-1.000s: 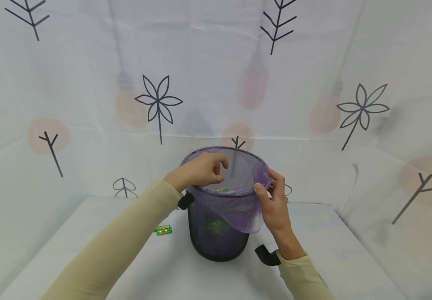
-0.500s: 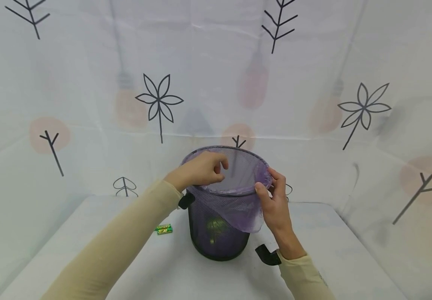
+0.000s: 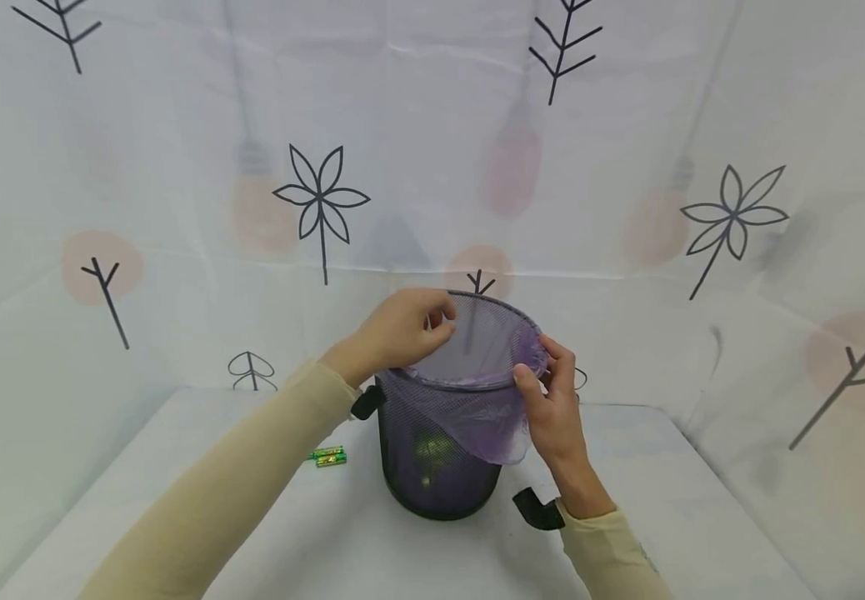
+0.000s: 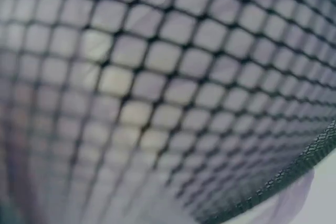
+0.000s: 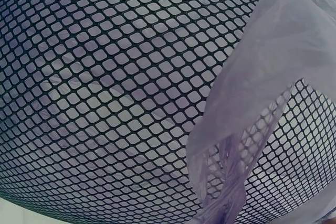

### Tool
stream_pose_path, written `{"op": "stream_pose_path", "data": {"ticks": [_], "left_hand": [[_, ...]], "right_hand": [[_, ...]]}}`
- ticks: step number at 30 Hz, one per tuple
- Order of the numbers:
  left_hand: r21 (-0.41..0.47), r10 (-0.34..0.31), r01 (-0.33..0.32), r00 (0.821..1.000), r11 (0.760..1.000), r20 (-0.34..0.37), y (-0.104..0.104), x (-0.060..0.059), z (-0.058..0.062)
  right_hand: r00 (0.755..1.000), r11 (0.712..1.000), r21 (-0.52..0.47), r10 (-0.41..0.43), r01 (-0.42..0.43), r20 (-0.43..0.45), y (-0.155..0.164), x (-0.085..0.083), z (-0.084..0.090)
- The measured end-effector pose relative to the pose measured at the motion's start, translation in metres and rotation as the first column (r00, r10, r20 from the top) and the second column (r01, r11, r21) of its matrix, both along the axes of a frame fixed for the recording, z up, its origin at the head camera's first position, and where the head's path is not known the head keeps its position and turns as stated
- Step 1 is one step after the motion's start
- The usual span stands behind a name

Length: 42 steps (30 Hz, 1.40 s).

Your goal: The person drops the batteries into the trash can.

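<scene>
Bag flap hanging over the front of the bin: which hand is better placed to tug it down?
Right, probably. The right hand already pinches the purple bag at the rim, directly above the hanging flap. The left hand is at the far-left rim of the mesh bin, away from the flap.

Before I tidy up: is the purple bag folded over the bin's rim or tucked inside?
Folded over on the right: the bag hangs outside the mesh bin below the right hand. Elsewhere, cannot tell.
</scene>
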<state>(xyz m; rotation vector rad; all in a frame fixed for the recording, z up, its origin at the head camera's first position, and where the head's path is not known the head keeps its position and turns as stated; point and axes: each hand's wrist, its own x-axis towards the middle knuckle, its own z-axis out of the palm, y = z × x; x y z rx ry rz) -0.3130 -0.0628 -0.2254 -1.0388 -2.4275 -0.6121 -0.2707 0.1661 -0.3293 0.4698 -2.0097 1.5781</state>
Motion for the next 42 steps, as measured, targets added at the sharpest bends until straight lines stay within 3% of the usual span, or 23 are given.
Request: {"op": "stream_pose_path", "data": {"ticks": [7,13,17,24,32,37,42], "left_hand": [[0.127,-0.053,0.071,0.989,0.989,-0.137,-0.019,0.010,-0.002],[0.191,-0.023,0.067,0.974,0.979,-0.224,-0.048,0.021,-0.010],[0.217,0.016,0.036,0.973,0.975,-0.231,-0.068,0.026,-0.019],[0.222,0.089,-0.052,0.983,0.974,-0.162,-0.096,0.029,-0.050],[0.167,0.112,-0.098,0.991,0.981,-0.071,-0.117,0.028,-0.100],[0.077,0.113,-0.116,0.993,0.990,0.037,-0.125,0.026,-0.136],[0.002,0.131,-0.133,0.978,0.991,0.162,-0.129,0.026,-0.164]], "right_hand": [[1.000,1.000,-0.002,0.006,-0.006,0.007,0.001,0.000,0.000],[1.000,1.000,-0.015,0.017,-0.017,-0.001,0.000,-0.001,-0.001],[1.000,1.000,-0.015,0.017,-0.017,-0.008,0.000,-0.002,-0.001],[1.000,1.000,-0.013,0.013,-0.013,-0.008,0.000,-0.001,-0.002],[1.000,1.000,-0.010,0.020,-0.020,-0.013,0.000,-0.001,-0.003],[1.000,1.000,-0.009,0.021,-0.021,-0.016,0.000,-0.001,-0.003],[1.000,1.000,-0.004,0.010,-0.010,-0.015,0.001,-0.001,-0.003]]}}
